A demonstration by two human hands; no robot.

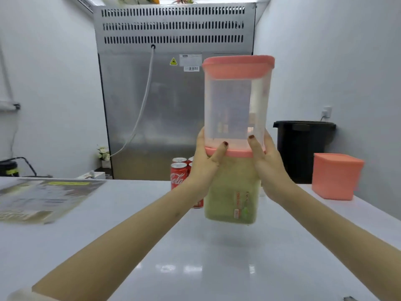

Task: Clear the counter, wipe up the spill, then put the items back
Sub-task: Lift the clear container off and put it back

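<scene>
Two clear plastic containers with pink lids are stacked and lifted above the white counter. The upper container looks empty; the lower container holds greenish contents and a label. My left hand and my right hand grip the stack from either side at the join, thumbs on the front. A shadow lies on the counter under the stack. Red cola cans stand behind my left hand, partly hidden.
A magazine lies at the counter's left. A pink box stands at the right, by the wall. Behind the counter are a steel fridge back and a black bin. A small flower pot stands at the back left.
</scene>
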